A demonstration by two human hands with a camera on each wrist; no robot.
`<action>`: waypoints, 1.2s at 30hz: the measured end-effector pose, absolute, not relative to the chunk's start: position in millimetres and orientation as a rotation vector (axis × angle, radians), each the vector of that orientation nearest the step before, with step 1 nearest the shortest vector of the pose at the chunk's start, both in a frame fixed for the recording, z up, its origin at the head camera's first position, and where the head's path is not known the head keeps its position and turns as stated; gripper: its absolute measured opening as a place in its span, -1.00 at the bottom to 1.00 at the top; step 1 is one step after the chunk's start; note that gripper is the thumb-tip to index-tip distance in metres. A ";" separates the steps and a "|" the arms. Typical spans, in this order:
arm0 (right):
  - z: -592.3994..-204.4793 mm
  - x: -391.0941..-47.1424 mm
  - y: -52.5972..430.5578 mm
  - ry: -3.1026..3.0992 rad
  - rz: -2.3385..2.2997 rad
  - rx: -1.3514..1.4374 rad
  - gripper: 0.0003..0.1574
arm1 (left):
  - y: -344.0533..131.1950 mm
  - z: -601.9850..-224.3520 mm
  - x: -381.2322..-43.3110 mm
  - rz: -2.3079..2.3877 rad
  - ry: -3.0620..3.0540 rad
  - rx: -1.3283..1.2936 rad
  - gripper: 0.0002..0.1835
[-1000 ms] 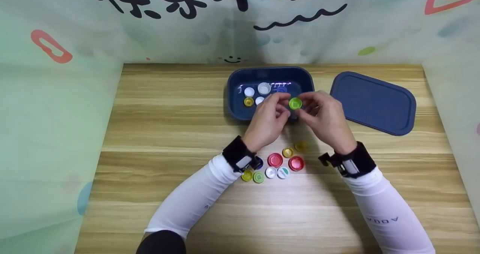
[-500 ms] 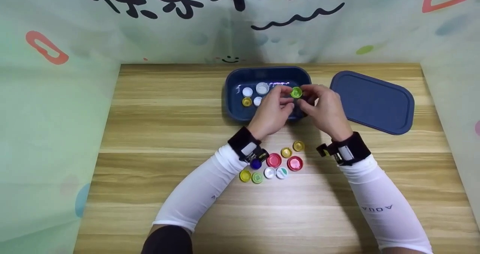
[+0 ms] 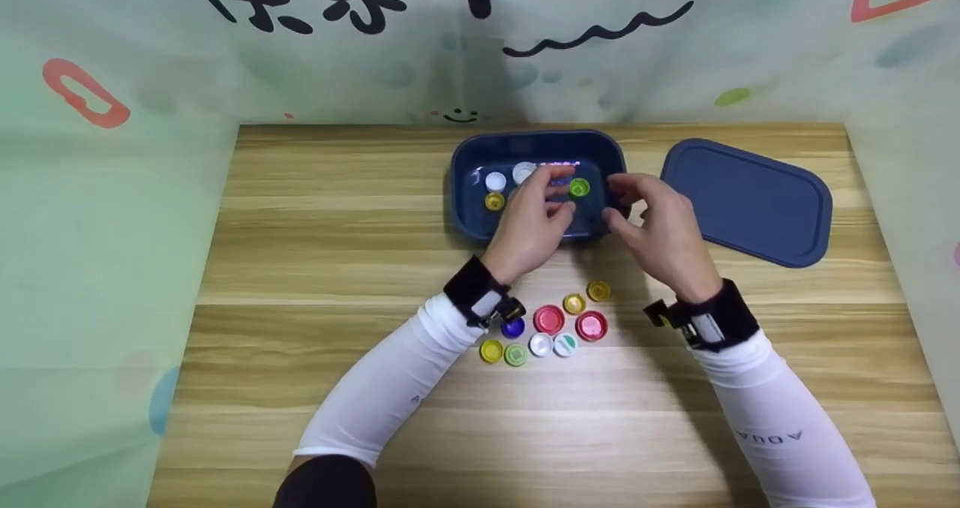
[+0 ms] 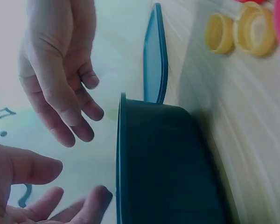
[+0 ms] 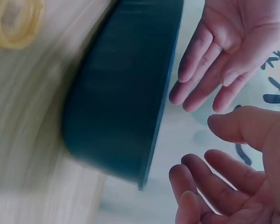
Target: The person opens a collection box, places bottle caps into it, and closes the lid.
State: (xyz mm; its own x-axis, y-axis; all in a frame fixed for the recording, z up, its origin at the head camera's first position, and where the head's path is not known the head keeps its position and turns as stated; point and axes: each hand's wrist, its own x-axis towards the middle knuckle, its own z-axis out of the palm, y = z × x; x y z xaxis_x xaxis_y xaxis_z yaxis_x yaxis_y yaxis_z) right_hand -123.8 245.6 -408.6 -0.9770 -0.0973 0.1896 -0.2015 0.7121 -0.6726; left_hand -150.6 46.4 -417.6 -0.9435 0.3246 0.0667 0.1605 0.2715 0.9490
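Note:
In the head view, my left hand (image 3: 531,219) and right hand (image 3: 661,226) hover over the dark blue box (image 3: 469,223), facing each other with fingers apart. A bright green bottle cap (image 3: 579,187) shows between them, inside the box outline. Both wrist views show nothing between the fingers of either hand, which sit above the box rim. Also in the box lie a white cap (image 3: 495,182), a gold cap (image 3: 494,202) and a larger white cap (image 3: 523,173). My left hand hides part of the box floor.
The box's blue lid (image 3: 750,204) lies on the table to the right. Several loose caps sit in front of the box, among them a red cap (image 3: 592,326), a dark blue cap (image 3: 513,328) and a gold cap (image 3: 598,291). A printed cloth (image 3: 360,80) stands behind.
Earlier the green cap was held between the fingertips of both hands. The fingers have let go, the right hand has drawn away to the right, and the cap is in the box.

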 end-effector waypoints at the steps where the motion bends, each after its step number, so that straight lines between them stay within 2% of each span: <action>1: -407.6 -120.5 245.9 -2.771 1.108 0.261 -0.55 | 45.5 -417.0 -146.9 1.758 2.392 0.484 -0.57; 9: -405.2 -95.6 250.9 -2.744 1.030 0.415 -0.60 | 45.8 -413.9 -117.8 1.623 2.390 0.734 -0.66; 19: -421.1 -72.4 263.1 -2.879 0.996 0.484 -0.59 | 47.9 -435.2 -105.4 1.056 2.545 1.051 -0.68; 26: -439.2 -64.0 266.0 -3.046 0.951 0.488 -0.54 | 58.7 -450.5 -104.0 0.658 2.670 1.068 -0.71; 36: -461.0 -59.3 262.4 -3.095 0.871 0.514 -0.63 | 66.6 -457.7 -104.0 0.570 2.666 0.957 -0.83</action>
State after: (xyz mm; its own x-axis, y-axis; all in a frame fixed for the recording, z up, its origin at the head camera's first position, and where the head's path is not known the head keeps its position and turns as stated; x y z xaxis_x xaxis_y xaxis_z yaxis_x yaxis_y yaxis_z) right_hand -59.3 262.4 -461.0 -0.9438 -0.3297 -0.0239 -0.2689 0.8076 -0.5248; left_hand -104.0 66.6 -457.7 -0.7525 0.6507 -0.1019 0.5521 0.7076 0.4410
